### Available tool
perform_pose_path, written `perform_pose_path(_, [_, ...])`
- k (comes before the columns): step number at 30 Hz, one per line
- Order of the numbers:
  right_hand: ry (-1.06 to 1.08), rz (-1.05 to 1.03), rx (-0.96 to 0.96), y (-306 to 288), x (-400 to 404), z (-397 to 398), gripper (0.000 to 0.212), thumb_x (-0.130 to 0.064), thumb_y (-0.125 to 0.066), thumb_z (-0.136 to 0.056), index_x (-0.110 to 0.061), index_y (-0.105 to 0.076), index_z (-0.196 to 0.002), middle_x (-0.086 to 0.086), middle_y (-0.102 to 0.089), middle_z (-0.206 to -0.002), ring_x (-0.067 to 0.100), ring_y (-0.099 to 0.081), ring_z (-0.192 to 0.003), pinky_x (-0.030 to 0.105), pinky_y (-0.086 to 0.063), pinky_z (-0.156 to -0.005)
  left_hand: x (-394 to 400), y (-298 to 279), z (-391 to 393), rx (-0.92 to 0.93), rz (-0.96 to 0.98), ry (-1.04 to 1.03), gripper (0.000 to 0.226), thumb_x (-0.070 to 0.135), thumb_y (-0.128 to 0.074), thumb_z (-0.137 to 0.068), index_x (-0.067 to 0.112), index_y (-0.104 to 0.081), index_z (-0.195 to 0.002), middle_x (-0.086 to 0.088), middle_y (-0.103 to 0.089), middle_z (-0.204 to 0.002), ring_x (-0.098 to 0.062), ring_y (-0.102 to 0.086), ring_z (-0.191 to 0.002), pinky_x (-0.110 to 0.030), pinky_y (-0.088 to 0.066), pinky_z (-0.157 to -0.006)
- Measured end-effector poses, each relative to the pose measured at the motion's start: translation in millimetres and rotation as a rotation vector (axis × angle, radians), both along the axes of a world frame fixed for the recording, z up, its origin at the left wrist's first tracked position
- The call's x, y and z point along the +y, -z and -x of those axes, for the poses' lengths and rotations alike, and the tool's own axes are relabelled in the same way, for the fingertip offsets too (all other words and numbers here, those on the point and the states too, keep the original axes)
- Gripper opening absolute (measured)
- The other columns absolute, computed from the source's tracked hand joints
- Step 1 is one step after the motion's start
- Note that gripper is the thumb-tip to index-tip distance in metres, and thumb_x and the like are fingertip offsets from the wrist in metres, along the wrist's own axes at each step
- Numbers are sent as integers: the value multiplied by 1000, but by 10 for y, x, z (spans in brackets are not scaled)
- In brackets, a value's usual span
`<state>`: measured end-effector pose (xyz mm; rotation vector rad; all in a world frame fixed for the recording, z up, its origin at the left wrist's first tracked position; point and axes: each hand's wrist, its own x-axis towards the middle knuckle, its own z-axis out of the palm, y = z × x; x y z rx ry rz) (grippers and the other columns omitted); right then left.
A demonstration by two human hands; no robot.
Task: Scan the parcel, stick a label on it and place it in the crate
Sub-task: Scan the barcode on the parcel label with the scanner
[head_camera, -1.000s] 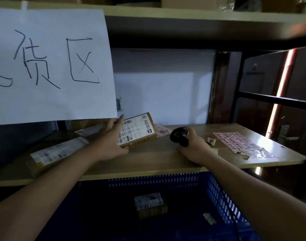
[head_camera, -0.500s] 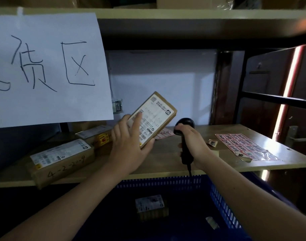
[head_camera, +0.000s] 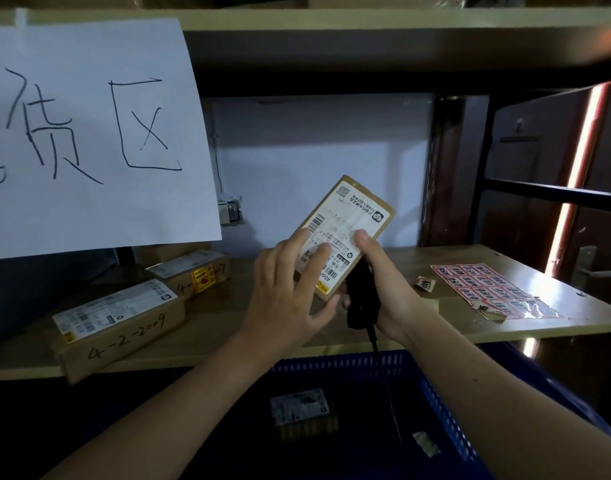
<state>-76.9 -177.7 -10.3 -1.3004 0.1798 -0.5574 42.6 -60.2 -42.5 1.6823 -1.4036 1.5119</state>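
Dim wooden shelf (head_camera: 435,265) | left hand (head_camera: 290,299) holds flat brown cardboard parcel (head_camera: 345,233) | right hand (head_camera: 383,289) grips black scanner (head_camera: 361,299), thumb on parcel | I judge scanning; next, aim scanner at barcode.

Two boxes (head_camera: 120,323) lie left on the shelf (head_camera: 228,327), sticker sheet (head_camera: 487,292) right.

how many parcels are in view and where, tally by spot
In the hands: 1, the held parcel, gripped by the left hand and touched by the right hand
On the shelf: 2, the marked box and the box behind it
In the blue crate: 1, a small parcel
Total: 4
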Motion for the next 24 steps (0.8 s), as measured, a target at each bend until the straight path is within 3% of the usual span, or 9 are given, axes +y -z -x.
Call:
perform_pose_path(8, [-97, -8, -48, 70, 15, -3, 60, -63, -51, -89, -18, -66, -126, 9, -69, -105, 21, -59, -81, 31, -44, -60, 10, -49, -52, -57, 3, 62, 54, 42, -61, -89, 13, -45, -132, -16, -37, -137, -36, -38, -129, -47, -42, -107])
perform_pose_path(13, [-95, -58, -5, 119, 7, 16, 60, -68, -54, -85, -22, -71, -120, 4, -68, -101, 21, -57, -78, 30, -47, -57, 69, -83, -80, -143, -27, 137, 47, 37, -65, -89, 10, -54, -126, -15, -52, -129, -32, -47, -126, -47, -44, -105])
perform_pose_path(17, [-49, 13, 73, 142, 43, 105, 62, -73, -51, -79, -28, -69, -117, -5, -71, -92, 20, -57, -79, 29, -50, -58, 176, -141, -114, -207, -33, 136, 47, 34, -68, -88, 12, -53, -127, -12, -48, -132, -29, -47, -127, -46, -39, -109])
perform_pose_path(19, [51, 90, 128, 162, 66, 140, 54, -61, -59, -84, -29, -63, -127, -2, -68, -100, 19, -58, -78, 29, -51, -56, 244, -182, -164, -224, -13, 127, 47, 32, -70, -86, 13, -53, -126, -12, -48, -131, -29, -48, -127, -48, -40, -110])
perform_pose_path(21, [188, 109, 147, 189, 72, 158, 38, -30, -66, -93, -27, -57, -130, 5, -66, -99, 19, -58, -71, 27, -51, -52, 311, -208, -242, -249, -12, 106, 48, 31, -71, -86, 12, -54, -126, -13, -48, -131, -30, -49, -126, -48, -39, -111])
perform_pose_path(24, [309, 57, 119, 213, 41, 214, 41, 3, -55, -93, -26, -51, -122, 13, -59, -89, 22, -54, -66, 27, -48, -46, 398, -201, -383, -303, -43, 67, 50, 29, -72, -84, 10, -54, -126, -14, -49, -130, -30, -49, -126, -49, -41, -109])
